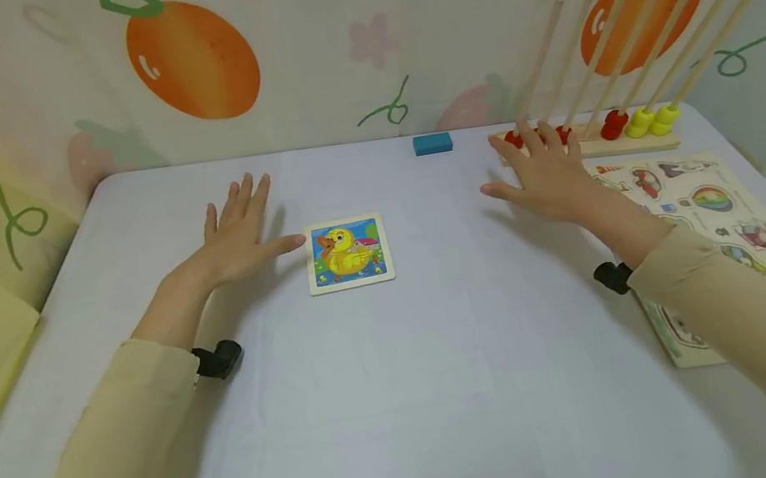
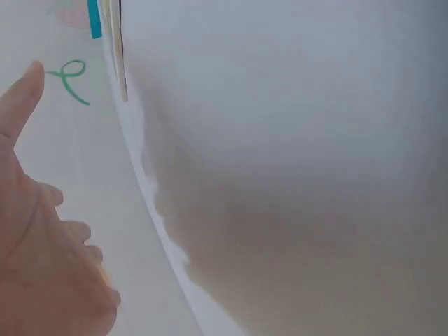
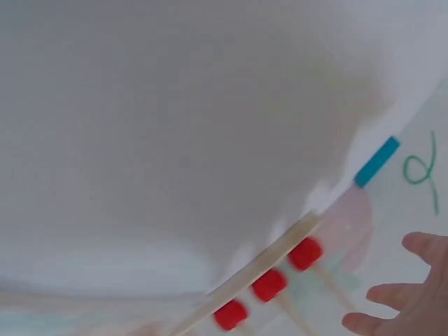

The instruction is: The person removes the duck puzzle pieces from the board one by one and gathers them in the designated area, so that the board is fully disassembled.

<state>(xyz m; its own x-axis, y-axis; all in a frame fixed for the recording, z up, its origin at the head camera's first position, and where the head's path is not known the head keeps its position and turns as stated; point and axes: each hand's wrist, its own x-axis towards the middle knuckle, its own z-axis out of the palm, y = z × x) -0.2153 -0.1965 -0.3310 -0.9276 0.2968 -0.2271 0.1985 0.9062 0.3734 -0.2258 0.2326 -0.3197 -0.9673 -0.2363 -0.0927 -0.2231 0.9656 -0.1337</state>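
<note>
Duck puzzle seen just R of L hand, well L of R hand. Both held w/ fingers spread.

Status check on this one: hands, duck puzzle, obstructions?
Left hand open beside duck puzzle, contact unclear. Right hand open, partly hiding bead rack in head view. Duck puzzle flat, picture up, nothing covering it.

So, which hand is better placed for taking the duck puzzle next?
Probably the left hand: it is just beside the puzzle, while the right hand is farther away, near the bead rack.
</note>
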